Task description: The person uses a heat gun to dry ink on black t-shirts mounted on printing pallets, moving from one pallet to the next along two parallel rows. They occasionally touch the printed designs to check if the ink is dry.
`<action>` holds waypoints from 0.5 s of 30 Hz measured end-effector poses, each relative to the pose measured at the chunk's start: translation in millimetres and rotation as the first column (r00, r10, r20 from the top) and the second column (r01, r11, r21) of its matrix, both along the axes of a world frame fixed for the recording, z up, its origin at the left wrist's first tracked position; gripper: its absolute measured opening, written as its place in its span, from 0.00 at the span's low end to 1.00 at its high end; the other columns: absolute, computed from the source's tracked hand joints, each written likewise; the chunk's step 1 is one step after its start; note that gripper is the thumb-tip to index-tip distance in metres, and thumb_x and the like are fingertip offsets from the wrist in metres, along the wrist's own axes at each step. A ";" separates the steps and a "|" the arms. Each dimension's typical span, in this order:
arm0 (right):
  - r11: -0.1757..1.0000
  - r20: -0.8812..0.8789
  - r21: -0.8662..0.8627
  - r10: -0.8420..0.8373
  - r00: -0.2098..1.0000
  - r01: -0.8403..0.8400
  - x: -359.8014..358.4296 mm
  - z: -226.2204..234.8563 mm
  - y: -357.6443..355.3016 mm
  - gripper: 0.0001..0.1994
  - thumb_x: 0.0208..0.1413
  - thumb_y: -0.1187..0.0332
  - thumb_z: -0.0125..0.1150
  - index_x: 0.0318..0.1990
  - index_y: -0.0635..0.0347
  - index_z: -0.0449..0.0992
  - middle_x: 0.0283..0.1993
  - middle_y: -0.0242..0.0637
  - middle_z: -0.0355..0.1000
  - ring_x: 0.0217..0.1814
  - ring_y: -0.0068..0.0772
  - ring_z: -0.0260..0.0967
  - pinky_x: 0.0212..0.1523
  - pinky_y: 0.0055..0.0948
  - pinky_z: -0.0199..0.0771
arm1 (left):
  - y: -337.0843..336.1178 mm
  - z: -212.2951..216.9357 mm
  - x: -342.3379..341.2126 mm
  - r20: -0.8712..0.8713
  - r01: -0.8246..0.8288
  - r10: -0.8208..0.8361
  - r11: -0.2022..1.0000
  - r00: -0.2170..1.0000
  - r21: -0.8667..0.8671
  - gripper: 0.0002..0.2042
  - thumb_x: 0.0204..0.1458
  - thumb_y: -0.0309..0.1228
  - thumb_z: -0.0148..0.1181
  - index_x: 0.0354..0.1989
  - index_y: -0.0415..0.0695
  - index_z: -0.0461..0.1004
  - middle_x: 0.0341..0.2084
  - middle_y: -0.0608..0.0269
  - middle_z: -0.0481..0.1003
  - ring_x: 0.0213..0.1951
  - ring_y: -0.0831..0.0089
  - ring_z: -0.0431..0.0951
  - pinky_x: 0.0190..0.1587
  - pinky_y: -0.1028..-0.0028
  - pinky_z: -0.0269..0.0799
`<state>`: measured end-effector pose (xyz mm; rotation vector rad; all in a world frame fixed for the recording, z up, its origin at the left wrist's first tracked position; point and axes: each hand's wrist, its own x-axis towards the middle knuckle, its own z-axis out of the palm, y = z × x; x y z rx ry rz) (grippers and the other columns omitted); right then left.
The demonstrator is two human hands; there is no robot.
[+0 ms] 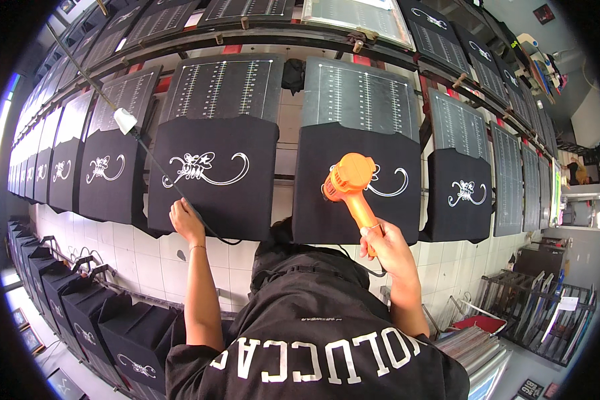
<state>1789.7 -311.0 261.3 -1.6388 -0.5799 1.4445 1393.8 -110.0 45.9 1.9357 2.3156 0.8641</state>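
The right hand (pixel 385 247) clamps an orange heat gun (pixel 352 181) over the board's (pixel 360 93) near edge, hiding part of the white print (pixel 388 195); whether the left hand (pixel 187 221) grips the cord (pixel 159 167), I cannot tell.

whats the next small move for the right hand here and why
I'd probably ease the orange heat gun a little right along the white print: held in the right hand, it hides the print's left part in this view, while the curl at right shows clear of it. The left hand holds the black cable off to the left.
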 end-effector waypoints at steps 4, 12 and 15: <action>1.000 0.000 -0.006 0.003 1.000 -0.003 -0.8 -0.6 8.4 0.11 0.61 0.63 0.57 0.41 0.63 0.71 0.24 0.28 0.68 0.23 0.18 0.67 0.22 0.19 0.66 | 0.1 0.2 0.3 -0.005 0.003 -0.003 1.000 1.000 -0.005 0.13 0.64 0.35 0.45 0.34 0.39 0.72 0.33 0.57 0.73 0.38 0.56 0.71 0.43 0.61 0.67; 1.000 0.031 -0.023 -0.006 1.000 0.006 -3.3 5.0 26.6 0.13 0.61 0.62 0.57 0.43 0.62 0.71 0.25 0.29 0.70 0.24 0.18 0.69 0.24 0.19 0.67 | 18.6 5.5 -23.6 0.682 0.080 0.107 0.968 0.724 -0.237 0.23 0.66 0.48 0.39 0.35 0.41 0.73 0.29 0.62 0.75 0.34 0.67 0.73 0.40 0.70 0.66; 0.998 0.043 -0.037 -0.049 0.998 0.051 -7.3 5.5 29.7 0.13 0.60 0.61 0.57 0.43 0.62 0.71 0.25 0.28 0.69 0.23 0.19 0.69 0.23 0.18 0.67 | 22.7 40.4 -16.7 0.958 0.292 0.139 0.933 0.252 -0.212 0.26 0.66 0.53 0.35 0.39 0.41 0.71 0.31 0.62 0.75 0.31 0.75 0.74 0.36 0.75 0.67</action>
